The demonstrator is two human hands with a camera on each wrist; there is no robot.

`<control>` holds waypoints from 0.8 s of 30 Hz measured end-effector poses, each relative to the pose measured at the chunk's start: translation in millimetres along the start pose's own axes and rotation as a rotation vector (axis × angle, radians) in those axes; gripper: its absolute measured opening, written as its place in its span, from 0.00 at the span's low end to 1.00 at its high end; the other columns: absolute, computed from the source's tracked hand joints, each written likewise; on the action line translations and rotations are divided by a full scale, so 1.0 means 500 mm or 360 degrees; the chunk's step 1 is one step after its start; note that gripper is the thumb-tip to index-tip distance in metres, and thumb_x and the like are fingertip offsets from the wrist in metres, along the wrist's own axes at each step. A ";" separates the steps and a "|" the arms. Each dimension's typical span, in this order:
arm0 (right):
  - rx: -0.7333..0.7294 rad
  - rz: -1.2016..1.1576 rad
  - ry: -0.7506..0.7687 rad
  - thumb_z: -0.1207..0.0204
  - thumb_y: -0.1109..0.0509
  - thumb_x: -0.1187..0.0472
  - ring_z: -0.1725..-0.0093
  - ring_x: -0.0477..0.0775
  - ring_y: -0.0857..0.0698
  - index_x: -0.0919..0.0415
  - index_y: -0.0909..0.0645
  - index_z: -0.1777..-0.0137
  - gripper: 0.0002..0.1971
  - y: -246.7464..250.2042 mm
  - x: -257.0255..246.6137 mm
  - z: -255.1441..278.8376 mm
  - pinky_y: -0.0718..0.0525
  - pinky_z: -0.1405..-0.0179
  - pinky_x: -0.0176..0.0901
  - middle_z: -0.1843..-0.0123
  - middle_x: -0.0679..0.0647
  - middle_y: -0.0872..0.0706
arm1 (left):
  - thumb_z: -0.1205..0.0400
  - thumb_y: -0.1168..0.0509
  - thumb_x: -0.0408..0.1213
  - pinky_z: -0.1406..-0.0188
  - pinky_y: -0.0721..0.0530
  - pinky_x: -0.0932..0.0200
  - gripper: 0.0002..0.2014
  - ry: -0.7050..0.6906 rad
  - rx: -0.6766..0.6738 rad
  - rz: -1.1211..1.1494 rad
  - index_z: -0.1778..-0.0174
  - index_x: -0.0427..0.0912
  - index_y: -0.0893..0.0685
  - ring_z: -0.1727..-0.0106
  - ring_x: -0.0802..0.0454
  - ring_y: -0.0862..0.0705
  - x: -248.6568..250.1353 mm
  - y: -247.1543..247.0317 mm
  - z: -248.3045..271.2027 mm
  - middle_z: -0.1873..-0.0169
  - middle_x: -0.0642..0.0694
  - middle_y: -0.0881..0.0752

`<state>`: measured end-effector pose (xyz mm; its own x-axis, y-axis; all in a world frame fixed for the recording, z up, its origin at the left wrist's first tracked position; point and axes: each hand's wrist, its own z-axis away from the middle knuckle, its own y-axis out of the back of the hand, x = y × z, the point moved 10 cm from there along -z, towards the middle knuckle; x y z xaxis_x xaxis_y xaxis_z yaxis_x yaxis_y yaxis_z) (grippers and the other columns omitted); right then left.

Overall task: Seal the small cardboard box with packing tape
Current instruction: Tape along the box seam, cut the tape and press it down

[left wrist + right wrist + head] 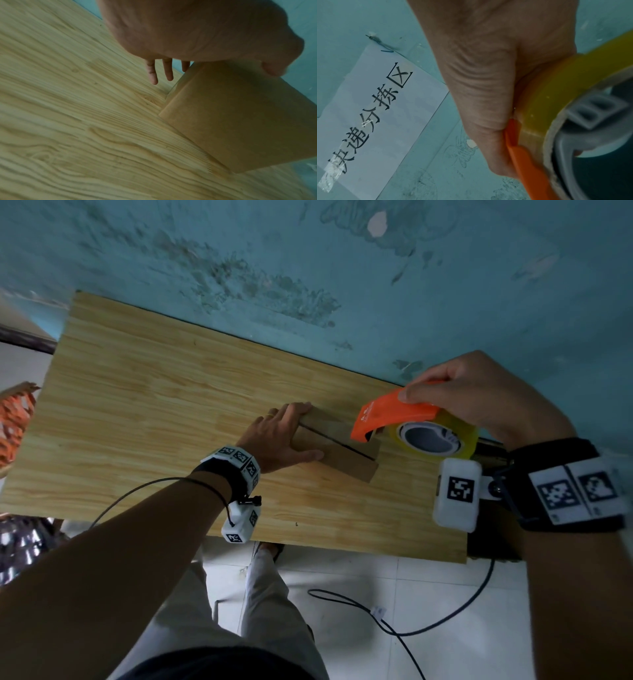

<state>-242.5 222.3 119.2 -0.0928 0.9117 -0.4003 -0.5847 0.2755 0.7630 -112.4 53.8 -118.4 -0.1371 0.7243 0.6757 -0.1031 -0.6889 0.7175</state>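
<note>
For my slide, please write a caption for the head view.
Left hand steadies a cardboard box while right hand brings the tape dispenser.

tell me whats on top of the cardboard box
The left hand lies flat on the cardboard box at its left end; the orange tape dispenser overlaps its right end. Contact there and the box's contents are hidden.

Light wooden table — one small cardboard box rests on it.

Both forearms are bare. Each wrist wears a black strap with white, black-patterned marker tiles and a white marker-tagged camera block. Thin black cable at left wrist. Light grey trousers.
</note>
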 end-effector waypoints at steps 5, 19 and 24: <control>0.0018 -0.0020 -0.0001 0.27 0.14 0.43 0.45 0.47 0.09 0.49 0.02 0.49 0.13 0.005 0.016 0.001 0.13 0.38 0.51 0.47 0.45 0.05 | 0.19 0.41 0.76 0.23 0.20 0.34 0.46 0.0050 0.0006 0.0094 0.13 0.46 0.36 0.25 0.38 0.18 0.003 0.010 -0.002 0.19 0.41 0.22; 0.0011 -0.0147 -0.0051 0.28 0.14 0.42 0.43 0.48 0.10 0.49 0.02 0.47 0.15 0.008 0.055 0.001 0.13 0.36 0.50 0.44 0.46 0.05 | 0.04 0.49 0.51 0.40 0.16 0.46 0.18 0.0095 0.0231 0.0367 0.29 0.41 0.25 0.34 0.39 0.12 0.013 0.019 -0.015 0.31 0.39 0.12; -0.0024 -0.0169 -0.0083 0.27 0.14 0.44 0.46 0.44 0.12 0.49 0.03 0.49 0.12 -0.006 0.078 0.003 0.16 0.45 0.44 0.47 0.44 0.06 | 0.03 0.50 0.49 0.43 0.14 0.46 0.19 0.0165 0.0226 0.0490 0.28 0.39 0.25 0.37 0.40 0.13 0.015 0.019 -0.009 0.32 0.37 0.13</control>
<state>-243.0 257.4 102.4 0.0122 0.8924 -0.4511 -0.6013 0.3669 0.7098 -118.8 52.8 -107.2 -0.2404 0.4715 0.8485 0.0954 -0.8584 0.5041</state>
